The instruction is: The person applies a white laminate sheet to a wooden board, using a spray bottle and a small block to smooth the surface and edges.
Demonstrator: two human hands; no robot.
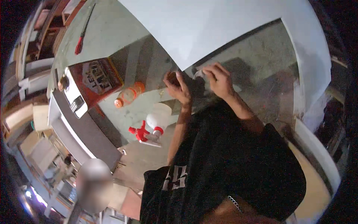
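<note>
a pale crumpled scrap (pixel 199 73) is held by the right hand (pixel 220 82), whose thumb and forefinger are pinched together on it, over the green-grey surface (pixel 115 28) and just to the right of the pointed corner of a large white sheet (pixel 231 30). the left hand (pixel 181 92) is curled, its thumb set apart from the fingers; a dark brown patch (pixel 172 77) is seen between them, but whether a small round thing is gripped there or only a shaded palm is shown cannot be told. the scrap is judged to be light, soft and easily creased or torn, though its material cannot be made out; it is best taken by a loose edge, in a fingertip pinch with little force. the sheet is taken to be thin, smooth and somewhat stiff, and would be better supported along an edge than by its sharp corner, which could be bent. from that corner a straight edge is carried to the upper right, with a dark band along it, and the right side is bounded by a white strip (pixel 313 71). on the left, space is limited by a spray bottle (pixel 160 114), an orange-ended bottle (pixel 129 94) and a red container (pixel 97 78); more open room is offered farther off, between the sheet and a red-handled tool (pixel 79 44).
</note>
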